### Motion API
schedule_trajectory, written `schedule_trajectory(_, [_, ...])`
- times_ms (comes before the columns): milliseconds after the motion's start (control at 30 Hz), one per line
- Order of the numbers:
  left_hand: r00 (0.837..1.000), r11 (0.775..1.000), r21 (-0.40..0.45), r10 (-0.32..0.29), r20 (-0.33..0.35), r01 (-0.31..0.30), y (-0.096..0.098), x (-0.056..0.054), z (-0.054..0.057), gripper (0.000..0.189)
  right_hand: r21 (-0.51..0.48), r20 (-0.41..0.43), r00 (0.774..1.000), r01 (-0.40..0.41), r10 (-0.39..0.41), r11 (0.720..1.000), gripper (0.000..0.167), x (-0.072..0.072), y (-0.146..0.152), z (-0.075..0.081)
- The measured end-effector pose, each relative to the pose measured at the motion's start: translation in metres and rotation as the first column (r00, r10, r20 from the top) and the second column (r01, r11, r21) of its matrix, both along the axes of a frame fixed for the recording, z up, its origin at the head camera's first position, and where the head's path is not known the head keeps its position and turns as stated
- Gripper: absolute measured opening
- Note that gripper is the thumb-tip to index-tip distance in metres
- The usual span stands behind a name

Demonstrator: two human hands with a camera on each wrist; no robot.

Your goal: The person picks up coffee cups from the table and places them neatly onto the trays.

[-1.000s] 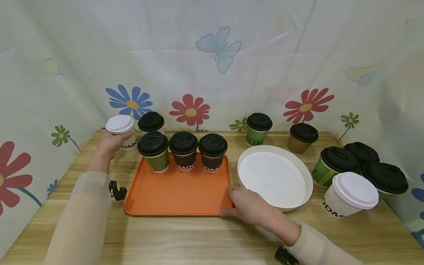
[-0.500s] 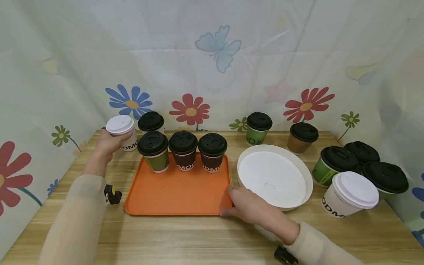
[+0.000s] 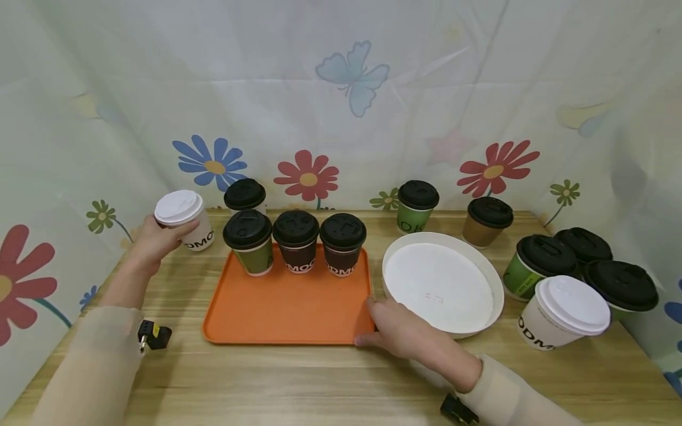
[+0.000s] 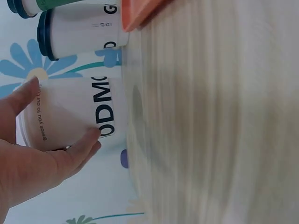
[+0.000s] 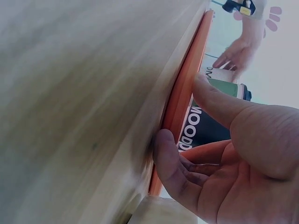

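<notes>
gripping a white-lidded paper cup point(image 3: 200, 233) at the left of the frame, the left hand point(image 3: 151, 244) has its thumb and fingers curled round the sides; whether the cup's base touches the wooden table point(image 3: 277, 384) i cannot tell. at lower centre, the right hand point(image 3: 405, 332) pinches the near right corner of an orange tray point(image 3: 288, 310), thumb and fingers either side of the rim. along the tray's far edge stand a green cup point(image 3: 257, 257) and two dark brown cups point(image 3: 299, 255), all black-lidded. a black-lidded white cup point(image 3: 245, 194) stands just behind the green one. right of centre lies a round white dish point(image 3: 437, 284); more lidded cups point(image 3: 546, 325) cluster at far right.
</notes>
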State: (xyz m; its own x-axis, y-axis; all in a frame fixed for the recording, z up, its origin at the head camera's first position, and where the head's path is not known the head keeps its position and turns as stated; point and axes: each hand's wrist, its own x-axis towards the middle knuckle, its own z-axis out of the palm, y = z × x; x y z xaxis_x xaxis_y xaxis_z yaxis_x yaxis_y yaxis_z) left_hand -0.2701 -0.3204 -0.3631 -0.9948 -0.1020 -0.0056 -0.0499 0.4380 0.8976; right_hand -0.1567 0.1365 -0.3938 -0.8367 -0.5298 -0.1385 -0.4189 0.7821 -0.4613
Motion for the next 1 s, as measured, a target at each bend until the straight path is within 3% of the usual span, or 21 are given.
schedule_trajectory(200, [0.999,0.999,-0.036,-0.028,0.045,0.03,-0.011,0.012,0.0,0.091,0.005,0.025,1.0,0.009,-0.009,1.0,0.042,-0.001,0.001,0.001])
schedule_trajectory(333, [0.993,0.995,-0.05,-0.079,0.085,0.084,-0.015,0.021,0.005,0.093,0.012,0.026,1.0,0.012,-0.012,1.0,0.042,-0.001,0.001,0.0])
schedule_trajectory(600, [0.967,0.973,-0.028,-0.223,0.122,0.228,-0.024,0.041,0.012,0.089,0.02,0.019,1.0,0.014,-0.015,1.0,0.046,0.0,-0.001,-0.002])
schedule_trajectory(867, [0.933,0.949,-0.058,-0.291,0.211,0.309,-0.028,0.056,0.013,0.088,-0.002,0.006,1.0,0.013,-0.013,1.0,0.051,0.001,0.001,-0.003])
schedule_trajectory(1000, [0.932,0.938,-0.107,-0.306,0.197,0.33,-0.029,0.062,0.012,0.084,-0.036,0.017,1.0,0.016,-0.015,0.999,0.051,0.002,0.003,-0.004])
